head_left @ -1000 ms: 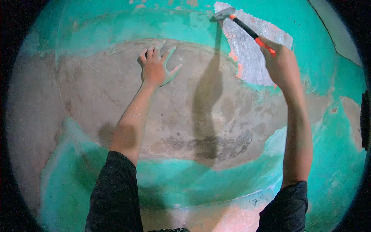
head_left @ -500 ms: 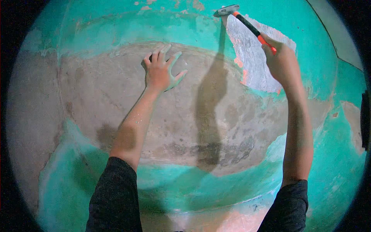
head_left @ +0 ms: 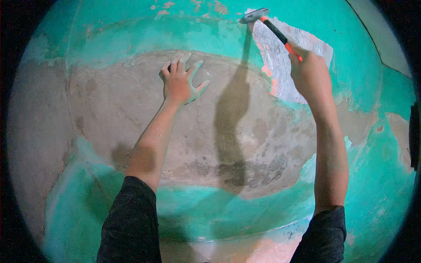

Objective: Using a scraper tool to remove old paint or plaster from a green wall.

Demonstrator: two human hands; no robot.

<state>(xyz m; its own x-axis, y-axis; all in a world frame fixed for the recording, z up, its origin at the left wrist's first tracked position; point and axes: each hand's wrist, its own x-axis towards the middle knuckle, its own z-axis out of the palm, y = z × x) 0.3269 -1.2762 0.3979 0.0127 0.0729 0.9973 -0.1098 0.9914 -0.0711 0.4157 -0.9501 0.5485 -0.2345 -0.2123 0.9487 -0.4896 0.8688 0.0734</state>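
My right hand [head_left: 312, 75] is closed around the red and black handle of a hammer [head_left: 275, 31]. Its grey metal head lies against the green-painted wall [head_left: 144, 37] or just off it, at the upper left edge of a pale, chipped patch [head_left: 287, 65] with orange-pink rims. I cannot tell whether the head touches. Left of it, my left hand [head_left: 179, 83] rests with fingers spread on bare grey-brown plaster [head_left: 118, 96], near the upper border with the green paint, and holds nothing. Greenish dust coats its fingers.
Green paint [head_left: 184, 206] covers the wall below the bare plaster too. A lighter surface [head_left: 386, 35] meets the wall at the upper right. Something dark [head_left: 413, 136] stands at the far right edge. Several small chipped spots [head_left: 166, 6] dot the top. My right arm casts a long shadow [head_left: 232, 105].
My right hand and the hammer have shifted a little to the left, and the arm's shadow with them. My left hand stays in nearly the same place on the plaster.
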